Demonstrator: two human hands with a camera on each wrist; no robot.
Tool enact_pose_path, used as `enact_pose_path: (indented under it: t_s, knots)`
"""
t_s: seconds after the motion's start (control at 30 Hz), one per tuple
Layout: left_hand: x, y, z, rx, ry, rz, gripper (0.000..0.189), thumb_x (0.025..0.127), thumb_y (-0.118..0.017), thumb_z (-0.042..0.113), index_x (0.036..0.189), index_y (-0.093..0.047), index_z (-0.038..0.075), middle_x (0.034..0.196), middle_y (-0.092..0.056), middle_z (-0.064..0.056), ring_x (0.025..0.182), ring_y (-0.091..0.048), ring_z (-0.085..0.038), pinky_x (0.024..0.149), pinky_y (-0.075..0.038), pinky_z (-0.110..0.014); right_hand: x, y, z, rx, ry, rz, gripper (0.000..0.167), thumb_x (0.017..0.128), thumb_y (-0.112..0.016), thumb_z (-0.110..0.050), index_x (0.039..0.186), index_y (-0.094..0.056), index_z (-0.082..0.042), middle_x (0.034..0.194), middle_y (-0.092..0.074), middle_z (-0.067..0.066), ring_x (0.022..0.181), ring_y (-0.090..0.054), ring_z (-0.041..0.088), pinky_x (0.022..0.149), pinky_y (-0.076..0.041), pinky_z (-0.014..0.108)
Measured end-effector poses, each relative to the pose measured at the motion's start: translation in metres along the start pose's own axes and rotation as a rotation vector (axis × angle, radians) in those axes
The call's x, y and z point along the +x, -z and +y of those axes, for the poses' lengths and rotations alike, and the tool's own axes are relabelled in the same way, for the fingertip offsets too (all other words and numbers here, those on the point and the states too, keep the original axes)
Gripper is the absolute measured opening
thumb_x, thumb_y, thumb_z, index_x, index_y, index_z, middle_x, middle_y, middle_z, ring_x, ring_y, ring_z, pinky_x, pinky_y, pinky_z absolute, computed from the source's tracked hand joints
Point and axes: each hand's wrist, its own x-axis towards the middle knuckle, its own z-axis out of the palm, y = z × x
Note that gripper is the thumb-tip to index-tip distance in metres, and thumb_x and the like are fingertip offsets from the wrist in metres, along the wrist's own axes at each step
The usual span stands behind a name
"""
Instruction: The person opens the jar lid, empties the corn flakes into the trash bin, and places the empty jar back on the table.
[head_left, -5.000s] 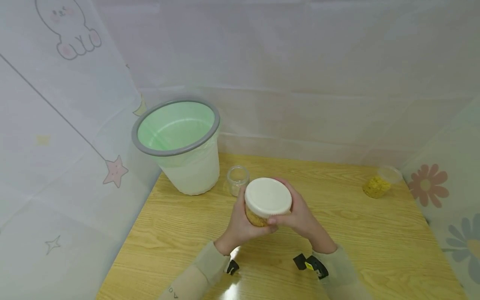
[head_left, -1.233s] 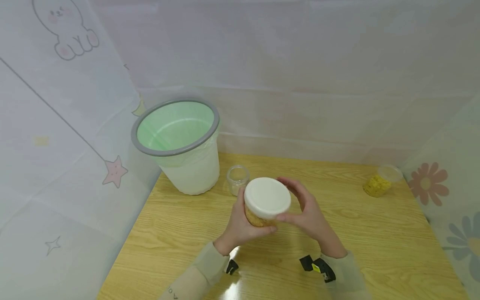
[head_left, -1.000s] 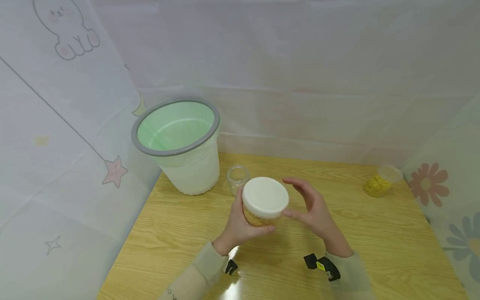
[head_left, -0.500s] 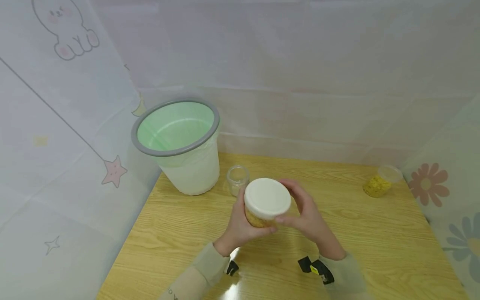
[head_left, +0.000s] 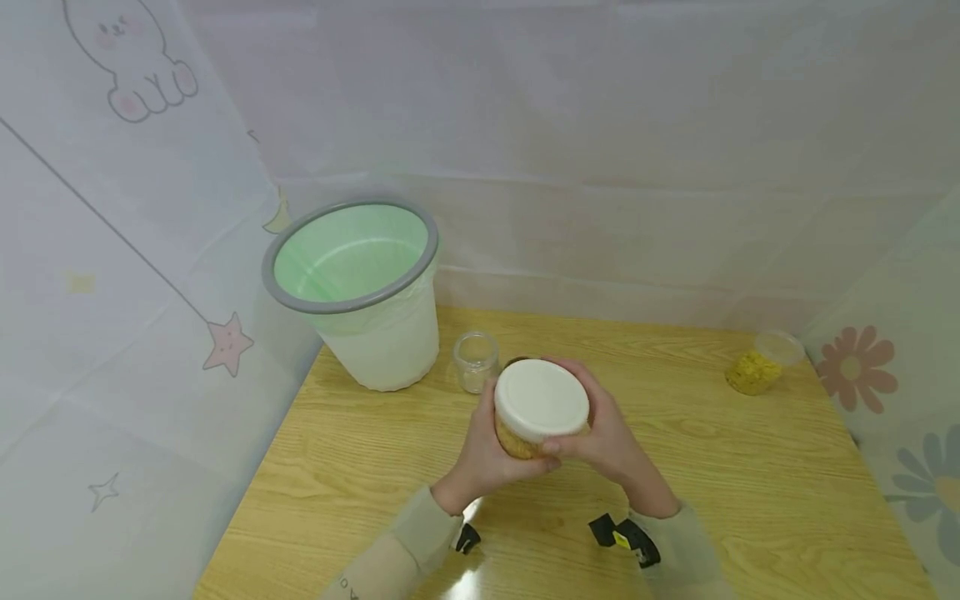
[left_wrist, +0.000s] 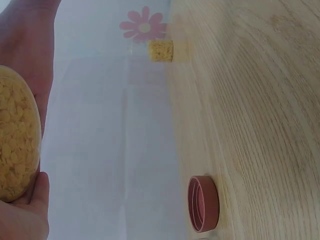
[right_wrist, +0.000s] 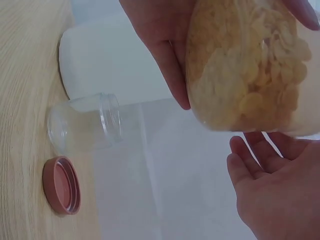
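Both hands hold a clear jar [right_wrist: 250,70] packed with yellow flakes, lifted over the table and tilted, its white lid [head_left: 542,400] turned up to the head camera. My left hand [head_left: 489,450] grips the jar's side low down. My right hand [head_left: 600,429] curls round the right edge near the lid, thumb in front and fingers behind; in the right wrist view its bent fingers [right_wrist: 260,155] lie beside the jar. Behind the held jar stands a small clear jar [head_left: 476,360] without a lid. A reddish-brown screw lid [right_wrist: 62,185] lies near it, mostly hidden in the head view.
A white bin [head_left: 386,346] with a grey rim and pale green inside stands at the back left. At the far right is a clear container [head_left: 753,372] of yellow pieces. Patterned cloth [head_left: 600,150] hangs behind the wooden table [head_left: 720,467].
A second ago my right hand was mostly off the jar, to its right; it has come back round the edge. The jar has shifted slightly right, and my left hand keeps its grip.
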Motion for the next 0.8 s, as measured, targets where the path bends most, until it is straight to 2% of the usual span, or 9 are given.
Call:
enact_pose_path:
  t_s: [0.2,0.3,0.37,0.5,0.57,0.67,0.8]
  knots:
    - [0.0,0.004,0.001,0.008,0.005,0.023,0.106,0.062,-0.094,0.007,0.149,-0.034,0.014,0.139,-0.053,-0.009,0.121,-0.057,-0.031,0.101,-0.048,-0.047,-0.002,0.01,0.002,-0.061,0.048,0.016,0.08,0.08,-0.086,-0.008,0.148,-0.044,0.005,0.143,-0.051,0.02,0.134,-0.045,0.027,0.115,-0.029,0.036]
    - [0.001,0.006,0.003,0.014,-0.002,0.027,0.107,0.061,-0.094,0.005,0.149,-0.033,0.011,0.139,-0.053,-0.01,0.12,-0.057,-0.031,0.101,-0.048,-0.046,-0.003,0.017,0.002,-0.074,0.073,0.026,0.073,0.082,-0.083,-0.002,0.143,-0.046,0.009,0.142,-0.051,0.024,0.137,-0.043,0.027,0.118,-0.027,0.036]
    - [0.002,0.007,0.01,0.015,-0.004,0.026,0.105,0.062,-0.093,0.003,0.148,-0.034,0.007,0.139,-0.054,-0.011,0.12,-0.058,-0.031,0.1,-0.049,-0.047,-0.004,0.02,0.002,-0.07,0.087,0.029,0.067,0.082,-0.08,0.004,0.14,-0.048,0.012,0.139,-0.05,0.03,0.137,-0.043,0.028,0.118,-0.026,0.037]
    - [0.006,0.009,0.03,0.001,0.007,0.021,0.1,0.064,-0.09,0.0,0.147,-0.034,0.003,0.138,-0.054,-0.011,0.119,-0.059,-0.031,0.1,-0.049,-0.048,-0.004,0.025,0.0,-0.058,0.097,0.025,0.056,0.082,-0.072,0.013,0.135,-0.053,0.013,0.137,-0.051,0.032,0.136,-0.045,0.03,0.118,-0.027,0.037]
    - [0.007,0.009,0.037,-0.004,0.014,0.019,0.098,0.065,-0.089,0.0,0.146,-0.034,0.003,0.137,-0.055,-0.01,0.119,-0.059,-0.03,0.099,-0.05,-0.047,-0.004,0.025,-0.001,-0.046,0.109,0.012,0.052,0.083,-0.069,0.014,0.133,-0.054,0.013,0.137,-0.052,0.029,0.135,-0.044,0.032,0.117,-0.028,0.037]
    - [0.007,0.009,0.037,-0.01,0.022,0.02,0.098,0.066,-0.089,0.002,0.147,-0.034,0.004,0.136,-0.055,-0.01,0.118,-0.059,-0.03,0.099,-0.05,-0.048,-0.003,0.023,-0.002,-0.028,0.134,-0.005,0.049,0.085,-0.066,0.014,0.133,-0.054,0.013,0.136,-0.054,0.026,0.135,-0.044,0.034,0.116,-0.029,0.037]
    - [0.007,0.009,0.037,-0.003,0.022,0.025,0.099,0.065,-0.089,0.002,0.147,-0.034,0.004,0.136,-0.055,-0.01,0.118,-0.059,-0.03,0.098,-0.05,-0.048,-0.003,0.019,-0.004,-0.034,0.112,-0.009,0.055,0.087,-0.07,0.006,0.138,-0.05,0.012,0.138,-0.053,0.024,0.136,-0.044,0.03,0.117,-0.029,0.037]
